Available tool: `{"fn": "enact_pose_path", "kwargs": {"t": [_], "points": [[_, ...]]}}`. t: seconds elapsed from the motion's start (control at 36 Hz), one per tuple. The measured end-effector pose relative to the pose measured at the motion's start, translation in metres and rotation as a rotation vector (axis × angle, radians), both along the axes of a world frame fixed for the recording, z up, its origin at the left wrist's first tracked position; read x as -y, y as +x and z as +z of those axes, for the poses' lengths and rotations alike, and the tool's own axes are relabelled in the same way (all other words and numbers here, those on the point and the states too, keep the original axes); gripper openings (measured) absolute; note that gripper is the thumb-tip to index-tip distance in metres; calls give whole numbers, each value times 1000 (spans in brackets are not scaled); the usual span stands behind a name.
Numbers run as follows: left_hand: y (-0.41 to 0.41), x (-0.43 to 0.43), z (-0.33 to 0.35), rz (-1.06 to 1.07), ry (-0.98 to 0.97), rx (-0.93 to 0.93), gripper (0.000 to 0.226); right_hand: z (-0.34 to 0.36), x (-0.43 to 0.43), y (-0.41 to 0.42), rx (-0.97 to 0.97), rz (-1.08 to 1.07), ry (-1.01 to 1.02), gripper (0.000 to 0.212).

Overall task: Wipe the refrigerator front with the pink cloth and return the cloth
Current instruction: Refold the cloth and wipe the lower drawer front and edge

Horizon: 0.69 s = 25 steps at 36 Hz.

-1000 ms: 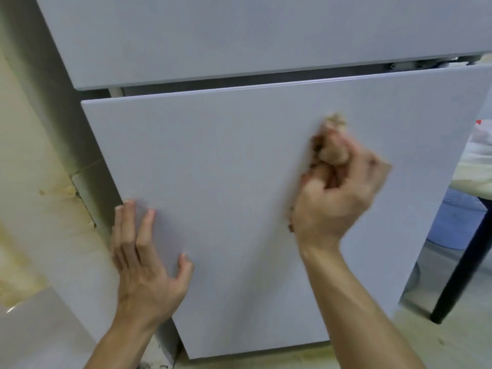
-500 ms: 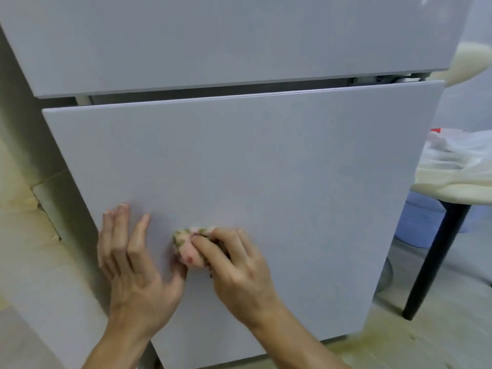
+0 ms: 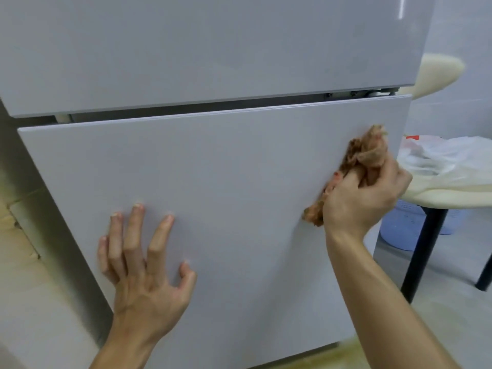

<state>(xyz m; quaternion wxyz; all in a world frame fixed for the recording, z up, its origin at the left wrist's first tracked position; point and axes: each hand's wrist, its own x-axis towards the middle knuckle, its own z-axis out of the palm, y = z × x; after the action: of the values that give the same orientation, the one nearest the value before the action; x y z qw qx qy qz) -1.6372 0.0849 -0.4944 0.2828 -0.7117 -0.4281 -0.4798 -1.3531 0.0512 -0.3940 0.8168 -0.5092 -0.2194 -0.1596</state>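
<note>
Both hands, the left hand (image 3: 145, 278) and the right hand (image 3: 364, 198), are bare: no gloves, rings or watch visible. Forearms are uncovered to the frame edge, with no sleeve in view. Fingernails short and unpainted. Tendons and veins stand out.

Nothing readable here for you, honestly. The refrigerator front (image 3: 226, 195) is plain grey, no brand badge or sticker anywhere on either door. Just right of your right grip (image 3: 364, 187), the plastic bag (image 3: 439, 155) on the table (image 3: 452, 194) has a red patch, but any print there is too blurred to read.
</note>
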Motion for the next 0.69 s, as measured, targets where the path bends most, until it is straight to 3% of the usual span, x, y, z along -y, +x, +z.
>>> {"fn": "enact_pose_path", "kwargs": {"t": [0.22, 0.47, 0.58, 0.69], "points": [[-15, 1, 7, -32, -27, -32, 80, 28, -15, -79, 415, 68, 55, 42], [-41, -6, 1, -67, -12, 35, 78, -88, -13, -167, 1066, 282, -138, 23], [-39, -3, 0, -74, -24, 26, 75, -133, -3, -156, 1068, 419, -271, 31], [-29, 12, -3, -133, -104, 34, 69, -136, 14, -139, 923, 719, -417, 38]]}}
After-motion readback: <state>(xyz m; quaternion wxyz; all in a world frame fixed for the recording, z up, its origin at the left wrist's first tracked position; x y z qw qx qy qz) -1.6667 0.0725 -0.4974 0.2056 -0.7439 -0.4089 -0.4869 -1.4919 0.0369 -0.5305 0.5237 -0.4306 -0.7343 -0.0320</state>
